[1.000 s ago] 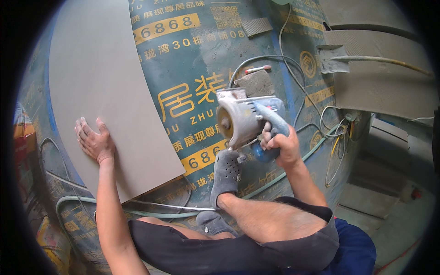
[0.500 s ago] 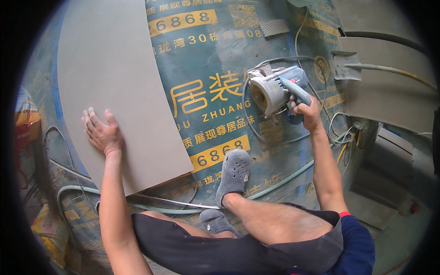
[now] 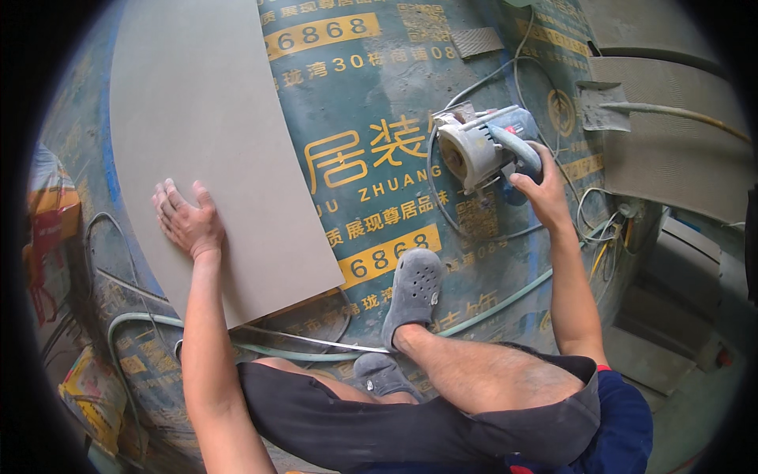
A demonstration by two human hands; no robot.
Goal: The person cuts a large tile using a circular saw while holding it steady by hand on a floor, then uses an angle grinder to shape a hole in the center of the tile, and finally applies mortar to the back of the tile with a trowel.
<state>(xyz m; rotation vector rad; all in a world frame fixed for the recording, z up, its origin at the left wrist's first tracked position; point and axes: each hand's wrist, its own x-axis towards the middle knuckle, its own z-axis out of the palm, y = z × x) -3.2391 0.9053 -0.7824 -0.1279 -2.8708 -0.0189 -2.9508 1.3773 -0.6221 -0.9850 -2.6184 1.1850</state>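
Under the left hand, spread flat with fingers open, lies a large grey tile, stretching away from the palm on a blue printed sheet. It looks stiff, heavy and brittle, best lifted by opposite long edges. A grey clog sits between the hands, nearer the body. The right hand is closed round the handle of a cutter, which looks weighty; its cable trails beyond.
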